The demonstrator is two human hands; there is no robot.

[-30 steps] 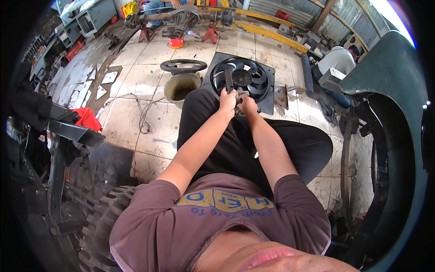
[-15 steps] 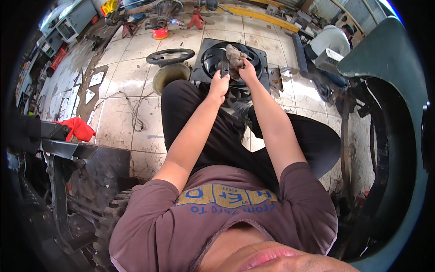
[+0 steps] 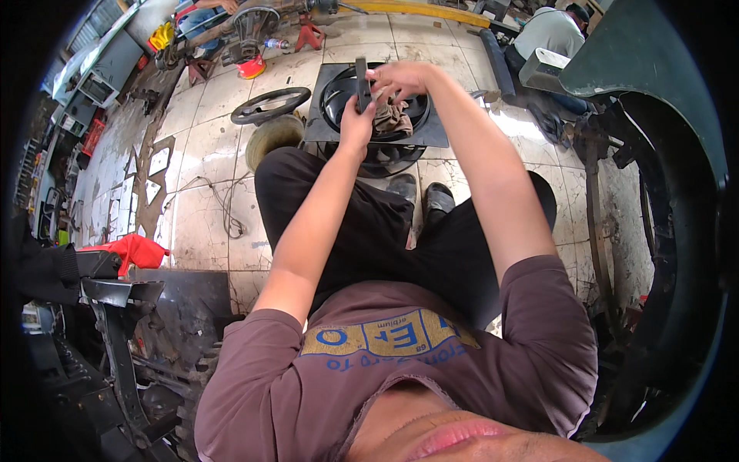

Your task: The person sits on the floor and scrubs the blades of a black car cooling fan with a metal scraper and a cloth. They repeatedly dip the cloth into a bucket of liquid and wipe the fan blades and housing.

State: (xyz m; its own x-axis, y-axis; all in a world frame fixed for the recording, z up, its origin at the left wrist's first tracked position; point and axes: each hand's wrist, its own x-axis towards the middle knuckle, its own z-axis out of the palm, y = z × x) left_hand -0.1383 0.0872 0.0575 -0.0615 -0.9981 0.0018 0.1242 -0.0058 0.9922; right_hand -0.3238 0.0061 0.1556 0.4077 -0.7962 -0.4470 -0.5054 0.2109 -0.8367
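Note:
My left hand [image 3: 357, 123] is closed round a narrow dark bar-shaped part [image 3: 362, 77], which stands upright in its grip. Beside that part is my right hand [image 3: 402, 80], its fingers apart and the tips close to the part; I cannot tell if they touch it. A crumpled greyish-brown rag [image 3: 393, 121] lies below my right hand, on a black square panel with a round ringed opening [image 3: 431, 132]. The panel rests in front of my feet, with another black rounded piece [image 3: 392, 163] under its near edge.
A black steering wheel [image 3: 271, 105] leans over a dull round container [image 3: 265, 140] to the left. Red stands [image 3: 310, 36] and a red tub [image 3: 250, 69] are farther off. A co-worker [image 3: 550, 35] crouches at far right, near a large green curved panel [image 3: 654, 58]. Metal framework [image 3: 115, 339] flanks my left.
My right hand has let go of the rag, which now lies on the black panel, and has moved up beside the dark part. My left hand still holds that part.

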